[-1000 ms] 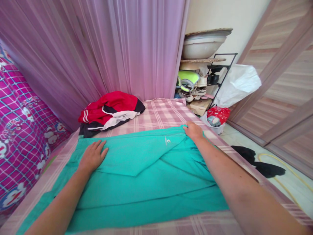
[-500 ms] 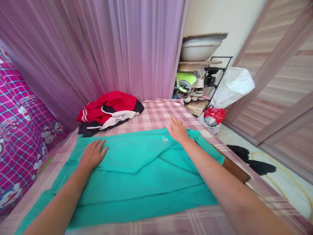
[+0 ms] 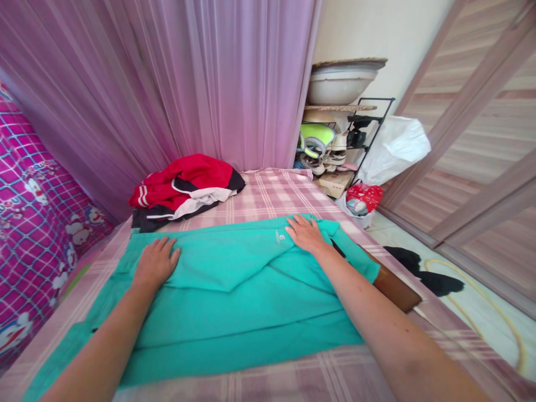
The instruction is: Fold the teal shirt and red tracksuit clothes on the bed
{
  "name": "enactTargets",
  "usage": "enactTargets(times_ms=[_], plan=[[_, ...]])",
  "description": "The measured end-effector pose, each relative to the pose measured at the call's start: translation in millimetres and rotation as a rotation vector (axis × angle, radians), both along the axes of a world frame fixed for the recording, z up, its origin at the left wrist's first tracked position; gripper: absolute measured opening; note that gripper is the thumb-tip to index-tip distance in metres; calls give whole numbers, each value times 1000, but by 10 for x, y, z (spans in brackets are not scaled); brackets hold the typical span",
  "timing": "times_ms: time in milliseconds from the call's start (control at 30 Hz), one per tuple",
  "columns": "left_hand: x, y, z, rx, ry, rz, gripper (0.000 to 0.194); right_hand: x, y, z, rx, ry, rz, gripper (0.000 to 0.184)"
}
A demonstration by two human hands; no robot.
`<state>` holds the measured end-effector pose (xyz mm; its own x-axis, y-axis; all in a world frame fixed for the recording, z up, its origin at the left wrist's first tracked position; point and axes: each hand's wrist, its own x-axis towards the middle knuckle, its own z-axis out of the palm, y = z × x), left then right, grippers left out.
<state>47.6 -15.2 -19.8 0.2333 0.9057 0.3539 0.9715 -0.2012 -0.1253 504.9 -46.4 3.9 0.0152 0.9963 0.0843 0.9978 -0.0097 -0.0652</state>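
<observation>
A teal garment point(image 3: 234, 312) with a small white logo lies spread and partly folded on the bed, with creases across its middle. My left hand point(image 3: 157, 261) rests flat on its far left part, fingers stretched out. On the far right part, beside the logo, lies my right hand point(image 3: 306, 233), palm down with its fingers extended. Neither hand grips the cloth. Under the garment's right end a brown flat object point(image 3: 397, 287) sticks out, with a white cable at its corner; the rest of it is covered.
A red, white and black garment point(image 3: 188, 187) lies crumpled behind the teal one on the plaid bed sheet point(image 3: 276, 192). Purple curtains point(image 3: 234, 84) hang beyond. A shoe rack point(image 3: 379, 128) with basins on top, bags, and a dark cloth point(image 3: 439, 283) on the floor are at right.
My right hand has come down from slightly above the far edge and now lies flat on the garment. The left hand stays nearly in place. The view has shifted slightly.
</observation>
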Motion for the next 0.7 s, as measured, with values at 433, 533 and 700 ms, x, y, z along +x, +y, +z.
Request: enactTargets(times_ms=[433, 533, 700], plan=[[19, -27, 2, -50, 33, 40, 57, -734, -89, 286, 106, 188, 144, 62], [34, -45, 18, -60, 37, 56, 58, -960, -182, 154, -66, 189, 312, 63], [78, -81, 63, -83, 42, 71, 58, -1040, -240, 146, -228, 195, 313, 64]])
